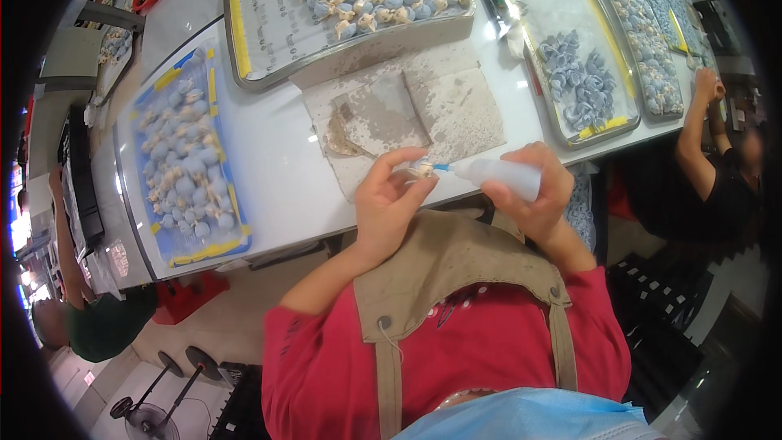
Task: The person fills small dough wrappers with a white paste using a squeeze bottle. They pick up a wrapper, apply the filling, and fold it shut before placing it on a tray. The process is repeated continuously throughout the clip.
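My left hand (391, 200) pinches a small cream-and-grey figurine piece (423, 169) between thumb and fingertips, above the near edge of the table. My right hand (538, 191) is wrapped round a translucent white squeeze bottle (501, 177), held almost level. The bottle's thin blue tip (442, 167) points left and meets or nearly meets the piece; which of the two, I cannot tell. Beneath and beyond my hands lies a stained, flattened cardboard sheet (464, 110).
A metal tray (273, 41) of grey-and-cream figurines stands at the back. On the left is a blue tray (191, 253) with more. Loose grey shell-shaped parts (578, 81) lie in a metal tray (582, 138) on the right. Other people work at both sides.
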`<move>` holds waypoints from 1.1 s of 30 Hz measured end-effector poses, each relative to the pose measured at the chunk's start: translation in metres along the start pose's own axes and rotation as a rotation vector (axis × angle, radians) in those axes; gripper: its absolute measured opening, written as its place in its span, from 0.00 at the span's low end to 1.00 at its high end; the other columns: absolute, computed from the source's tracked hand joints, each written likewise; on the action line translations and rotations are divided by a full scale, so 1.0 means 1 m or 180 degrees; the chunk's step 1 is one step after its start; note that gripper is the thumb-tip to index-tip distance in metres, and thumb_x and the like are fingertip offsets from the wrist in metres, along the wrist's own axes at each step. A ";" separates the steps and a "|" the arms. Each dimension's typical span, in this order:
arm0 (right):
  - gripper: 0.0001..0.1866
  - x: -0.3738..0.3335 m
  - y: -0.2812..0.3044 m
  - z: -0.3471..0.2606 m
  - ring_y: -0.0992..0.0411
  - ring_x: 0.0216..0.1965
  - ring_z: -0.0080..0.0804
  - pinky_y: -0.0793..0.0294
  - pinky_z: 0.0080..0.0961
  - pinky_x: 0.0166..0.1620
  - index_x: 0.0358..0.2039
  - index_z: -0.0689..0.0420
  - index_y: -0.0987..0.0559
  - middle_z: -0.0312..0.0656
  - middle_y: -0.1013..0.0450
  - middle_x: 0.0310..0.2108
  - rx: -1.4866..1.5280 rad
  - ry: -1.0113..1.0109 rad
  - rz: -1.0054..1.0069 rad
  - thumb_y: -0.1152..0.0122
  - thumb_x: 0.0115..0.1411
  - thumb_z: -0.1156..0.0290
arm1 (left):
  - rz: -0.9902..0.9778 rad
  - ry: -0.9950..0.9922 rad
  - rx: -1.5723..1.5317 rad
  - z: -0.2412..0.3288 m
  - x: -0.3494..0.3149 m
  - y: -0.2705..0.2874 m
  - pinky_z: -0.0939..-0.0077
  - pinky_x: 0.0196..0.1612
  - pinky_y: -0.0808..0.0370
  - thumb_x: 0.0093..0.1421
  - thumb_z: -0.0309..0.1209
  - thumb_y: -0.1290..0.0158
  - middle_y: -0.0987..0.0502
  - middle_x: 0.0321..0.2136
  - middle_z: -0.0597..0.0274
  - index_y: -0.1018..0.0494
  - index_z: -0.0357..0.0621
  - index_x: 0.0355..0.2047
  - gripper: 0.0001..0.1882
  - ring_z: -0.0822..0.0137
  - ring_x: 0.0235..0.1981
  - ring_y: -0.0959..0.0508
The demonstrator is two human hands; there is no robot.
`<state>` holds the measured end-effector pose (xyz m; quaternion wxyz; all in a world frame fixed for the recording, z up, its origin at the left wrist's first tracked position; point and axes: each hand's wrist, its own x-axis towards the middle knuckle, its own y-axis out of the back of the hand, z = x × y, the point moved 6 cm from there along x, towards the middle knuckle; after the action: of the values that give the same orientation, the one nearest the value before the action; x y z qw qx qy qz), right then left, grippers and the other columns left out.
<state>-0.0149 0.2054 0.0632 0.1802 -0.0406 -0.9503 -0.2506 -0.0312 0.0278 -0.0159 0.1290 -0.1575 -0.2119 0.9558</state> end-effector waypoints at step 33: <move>0.13 0.002 0.000 0.023 0.30 0.25 0.19 0.30 0.17 0.29 0.32 0.61 0.28 0.37 0.28 0.24 0.0358 -0.0419 0.0447 0.35 0.49 0.73 | 0.0250 0.0165 -0.0436 -0.008 0.002 0.017 0.81 0.40 0.27 0.56 0.21 0.48 0.29 0.46 0.52 0.38 0.39 0.47 0.19 0.66 0.40 0.25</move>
<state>-0.0242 0.2169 0.0456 0.1365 -0.1132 -0.9675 -0.1804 -0.0328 0.0166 -0.0307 0.0858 -0.1988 -0.2670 0.9390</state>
